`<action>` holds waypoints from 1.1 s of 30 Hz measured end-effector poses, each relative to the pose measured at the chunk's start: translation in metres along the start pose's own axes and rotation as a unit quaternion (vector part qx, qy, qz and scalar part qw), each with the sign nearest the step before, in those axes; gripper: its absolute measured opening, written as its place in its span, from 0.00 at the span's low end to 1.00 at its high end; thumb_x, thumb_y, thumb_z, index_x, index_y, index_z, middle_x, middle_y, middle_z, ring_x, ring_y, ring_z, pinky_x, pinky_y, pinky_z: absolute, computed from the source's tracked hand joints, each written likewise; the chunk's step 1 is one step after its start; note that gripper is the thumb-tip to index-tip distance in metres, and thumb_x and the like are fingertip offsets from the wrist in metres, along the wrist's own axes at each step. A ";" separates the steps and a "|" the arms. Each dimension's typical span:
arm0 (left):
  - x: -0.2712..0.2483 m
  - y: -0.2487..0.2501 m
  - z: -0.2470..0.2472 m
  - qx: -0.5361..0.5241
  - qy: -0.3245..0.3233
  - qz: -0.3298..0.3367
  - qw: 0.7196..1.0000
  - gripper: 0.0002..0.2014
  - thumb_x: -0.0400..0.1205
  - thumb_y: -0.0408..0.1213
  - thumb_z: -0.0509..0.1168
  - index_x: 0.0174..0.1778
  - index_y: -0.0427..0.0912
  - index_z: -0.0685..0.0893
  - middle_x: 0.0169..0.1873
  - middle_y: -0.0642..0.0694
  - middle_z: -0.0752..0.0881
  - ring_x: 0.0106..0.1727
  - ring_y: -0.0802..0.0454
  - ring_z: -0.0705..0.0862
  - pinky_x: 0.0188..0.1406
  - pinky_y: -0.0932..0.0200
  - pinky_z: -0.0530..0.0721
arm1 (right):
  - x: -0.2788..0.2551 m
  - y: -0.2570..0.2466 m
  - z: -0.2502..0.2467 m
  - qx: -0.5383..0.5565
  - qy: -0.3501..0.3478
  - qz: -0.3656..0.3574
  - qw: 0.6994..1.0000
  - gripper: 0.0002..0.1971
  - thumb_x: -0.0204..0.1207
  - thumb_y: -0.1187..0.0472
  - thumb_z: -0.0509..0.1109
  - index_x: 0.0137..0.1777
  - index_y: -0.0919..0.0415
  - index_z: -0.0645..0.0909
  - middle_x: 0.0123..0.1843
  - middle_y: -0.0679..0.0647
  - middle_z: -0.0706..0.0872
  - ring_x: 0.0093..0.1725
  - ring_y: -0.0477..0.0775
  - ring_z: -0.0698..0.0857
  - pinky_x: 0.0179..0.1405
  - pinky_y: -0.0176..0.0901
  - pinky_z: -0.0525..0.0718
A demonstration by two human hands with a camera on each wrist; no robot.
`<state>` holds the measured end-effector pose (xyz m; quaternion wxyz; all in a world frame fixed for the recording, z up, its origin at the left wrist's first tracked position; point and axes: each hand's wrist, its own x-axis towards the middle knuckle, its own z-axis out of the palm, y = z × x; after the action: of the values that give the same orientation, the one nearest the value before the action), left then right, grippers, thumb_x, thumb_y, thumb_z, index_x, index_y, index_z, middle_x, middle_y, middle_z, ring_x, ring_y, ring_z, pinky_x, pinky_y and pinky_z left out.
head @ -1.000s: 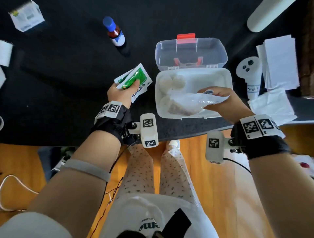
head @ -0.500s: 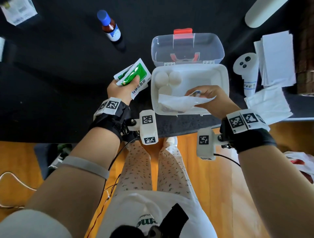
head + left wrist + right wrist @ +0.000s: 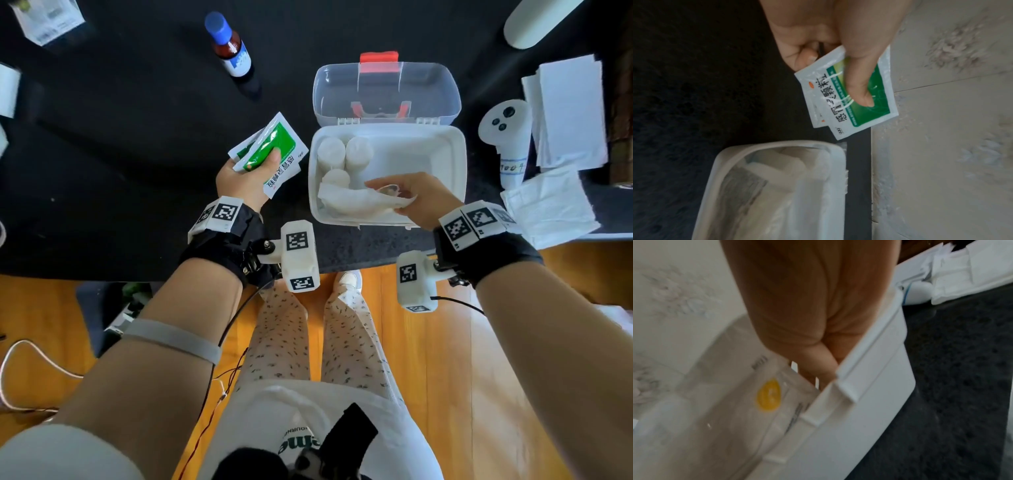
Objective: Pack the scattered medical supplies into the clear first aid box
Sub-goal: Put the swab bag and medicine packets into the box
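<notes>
The clear first aid box (image 3: 457, 161) lies open on the black table, its lid (image 3: 387, 90) tipped back. Three white gauze rolls (image 3: 342, 152) sit in its left end. My right hand (image 3: 407, 197) reaches into the box and pinches a clear plastic packet (image 3: 352, 202) of white dressing, lying along the near wall; the right wrist view shows the packet (image 3: 748, 404) with a yellow sticker inside the box (image 3: 859, 402). Left of the box, my left hand (image 3: 253, 171) grips a fan of green-and-white medicine sachets (image 3: 274, 152), thumb on top, in the left wrist view (image 3: 846, 97) too.
A brown bottle with a blue cap (image 3: 229, 48) stands behind my left hand. A white box (image 3: 48, 20) lies at the far left corner. Right of the first aid box are a white controller (image 3: 507, 133), stacked papers (image 3: 568, 109) and a folded white cloth (image 3: 548, 205).
My right hand has lowered the plastic packet from above the box's front down into the box. My left hand still holds the sachets in about the same place.
</notes>
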<state>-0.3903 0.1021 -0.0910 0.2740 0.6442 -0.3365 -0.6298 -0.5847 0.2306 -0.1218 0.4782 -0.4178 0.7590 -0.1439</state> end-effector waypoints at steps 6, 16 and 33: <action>-0.020 0.034 0.006 -0.087 -0.007 0.007 0.996 0.05 0.75 0.33 0.71 0.41 0.48 0.83 0.36 0.50 0.89 0.28 0.62 0.87 0.18 0.73 0.75 | -0.023 -0.004 -0.019 0.110 -0.077 0.023 0.991 0.40 0.64 0.87 0.59 0.72 0.50 0.70 0.72 0.56 0.77 0.74 0.53 0.71 0.69 0.42 0.70; -0.049 0.042 0.051 -0.031 -0.199 -0.053 0.978 0.02 0.77 0.38 0.70 0.44 0.46 0.85 0.37 0.48 0.89 0.34 0.56 0.85 0.27 0.67 0.74 | -0.040 -0.045 -0.034 0.304 0.029 -0.031 0.952 0.16 0.75 0.61 0.69 0.62 0.55 0.76 0.57 0.56 0.84 0.57 0.50 0.82 0.54 0.30 0.81; -0.039 0.045 0.044 0.032 -0.188 -0.086 0.978 0.05 0.79 0.36 0.66 0.49 0.46 0.80 0.41 0.49 0.85 0.39 0.55 0.83 0.21 0.71 0.78 | -0.045 -0.042 -0.056 0.480 0.288 0.001 0.829 0.06 0.75 0.64 0.70 0.42 0.55 0.76 0.42 0.53 0.86 0.43 0.53 0.88 0.43 0.49 0.90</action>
<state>-0.4370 0.1070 -0.0339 0.1296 0.5491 -0.3458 -0.7497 -0.6020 0.2297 -0.0404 0.3782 -0.0750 0.6982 -0.6033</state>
